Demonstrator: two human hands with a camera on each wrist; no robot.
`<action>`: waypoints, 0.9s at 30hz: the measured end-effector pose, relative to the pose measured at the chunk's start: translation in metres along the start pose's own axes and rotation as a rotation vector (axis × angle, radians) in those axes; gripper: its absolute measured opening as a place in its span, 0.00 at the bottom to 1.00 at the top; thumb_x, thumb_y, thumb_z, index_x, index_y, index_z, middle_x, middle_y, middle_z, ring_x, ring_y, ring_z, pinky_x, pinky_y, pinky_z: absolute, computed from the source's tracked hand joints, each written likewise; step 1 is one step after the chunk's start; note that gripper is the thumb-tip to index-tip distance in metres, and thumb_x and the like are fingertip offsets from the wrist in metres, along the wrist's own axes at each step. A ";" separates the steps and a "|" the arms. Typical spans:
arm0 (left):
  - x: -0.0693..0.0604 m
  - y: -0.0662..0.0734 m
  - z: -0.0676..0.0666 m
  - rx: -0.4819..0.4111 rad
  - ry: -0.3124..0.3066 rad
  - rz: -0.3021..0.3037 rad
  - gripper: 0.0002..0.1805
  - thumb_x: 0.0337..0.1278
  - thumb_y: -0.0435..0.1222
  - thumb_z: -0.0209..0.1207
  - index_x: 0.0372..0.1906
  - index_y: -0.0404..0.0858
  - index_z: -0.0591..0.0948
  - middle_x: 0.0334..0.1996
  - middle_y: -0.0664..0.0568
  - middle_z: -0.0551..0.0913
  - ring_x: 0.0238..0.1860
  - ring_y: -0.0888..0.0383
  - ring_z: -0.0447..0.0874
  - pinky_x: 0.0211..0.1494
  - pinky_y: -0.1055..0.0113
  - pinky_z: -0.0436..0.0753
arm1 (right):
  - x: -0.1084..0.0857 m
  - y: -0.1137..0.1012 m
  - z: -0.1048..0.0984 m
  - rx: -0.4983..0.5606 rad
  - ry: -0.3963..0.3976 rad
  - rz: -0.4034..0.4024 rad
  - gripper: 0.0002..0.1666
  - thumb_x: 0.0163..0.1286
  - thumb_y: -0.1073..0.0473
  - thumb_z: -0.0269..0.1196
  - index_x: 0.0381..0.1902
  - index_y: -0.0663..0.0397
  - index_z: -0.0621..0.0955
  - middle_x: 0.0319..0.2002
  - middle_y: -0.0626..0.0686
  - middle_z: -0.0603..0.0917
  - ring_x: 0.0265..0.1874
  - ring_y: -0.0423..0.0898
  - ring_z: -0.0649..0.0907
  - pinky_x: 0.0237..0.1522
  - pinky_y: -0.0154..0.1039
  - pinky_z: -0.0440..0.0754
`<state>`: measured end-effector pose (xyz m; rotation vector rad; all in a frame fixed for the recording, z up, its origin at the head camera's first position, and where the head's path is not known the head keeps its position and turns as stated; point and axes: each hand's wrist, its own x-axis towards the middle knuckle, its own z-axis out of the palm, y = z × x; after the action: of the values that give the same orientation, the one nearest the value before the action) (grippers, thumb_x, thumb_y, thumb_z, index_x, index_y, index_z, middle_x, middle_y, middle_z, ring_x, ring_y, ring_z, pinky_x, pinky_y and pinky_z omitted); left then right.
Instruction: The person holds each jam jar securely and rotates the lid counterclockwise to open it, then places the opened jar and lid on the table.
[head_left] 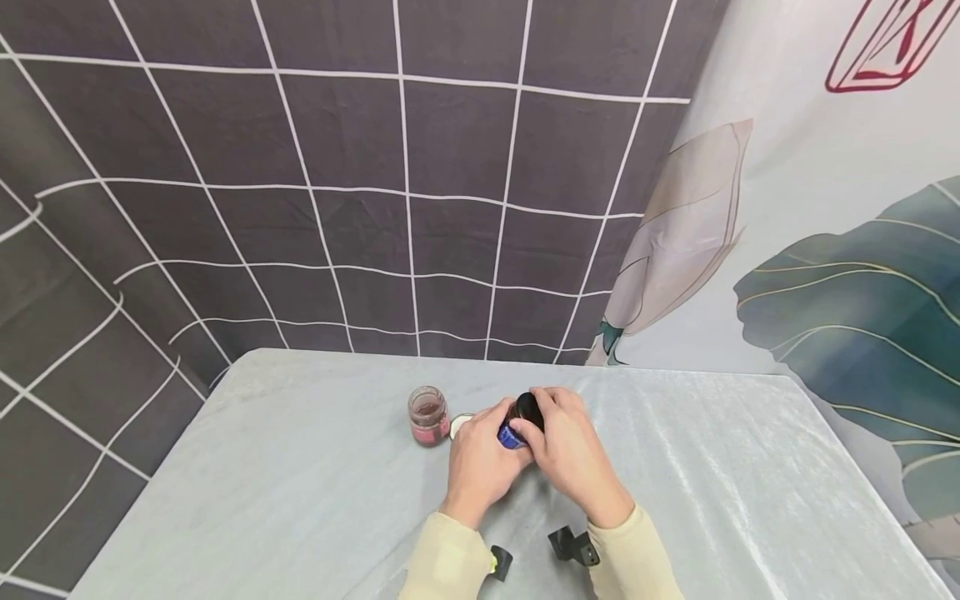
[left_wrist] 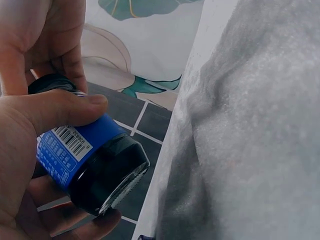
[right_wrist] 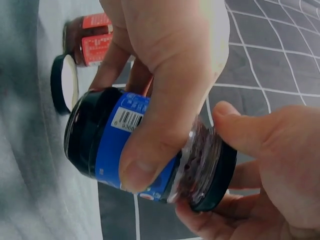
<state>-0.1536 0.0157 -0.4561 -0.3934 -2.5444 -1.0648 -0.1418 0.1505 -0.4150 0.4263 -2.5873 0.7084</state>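
Observation:
A glass jar [head_left: 512, 437] with a blue, barcoded label is held tilted above the table. My left hand [head_left: 483, 467] grips its body, the thumb lying across the label in the left wrist view. My right hand [head_left: 570, 450] pinches the jar's black lid [right_wrist: 222, 180] by the rim. Between label and lid, the clear glass neck [right_wrist: 192, 160] shows dark contents; whether the lid is still seated there I cannot tell. To the left stands an uncapped jar [head_left: 429, 427] with a red label and dark contents. Beside it is a loose lid [right_wrist: 64, 84], its white inner side showing.
A pale grey cloth [head_left: 300, 483] with slight creases covers the table. Behind it hangs a dark curtain [head_left: 352, 225] with white grid lines; a leaf-patterned cloth [head_left: 825, 275] hangs at the right. Black camera mounts [head_left: 573, 546] sit by both wrists.

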 end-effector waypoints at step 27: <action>-0.003 0.010 0.007 0.030 0.061 0.002 0.21 0.46 0.44 0.71 0.48 0.44 0.87 0.41 0.53 0.89 0.41 0.52 0.88 0.43 0.57 0.84 | 0.001 -0.005 0.008 0.017 0.052 0.162 0.26 0.75 0.50 0.59 0.47 0.75 0.79 0.41 0.66 0.79 0.43 0.63 0.76 0.47 0.55 0.74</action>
<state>-0.1482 0.0267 -0.4558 -0.3493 -2.5025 -1.0211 -0.1431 0.1414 -0.4190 0.2020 -2.5888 0.7853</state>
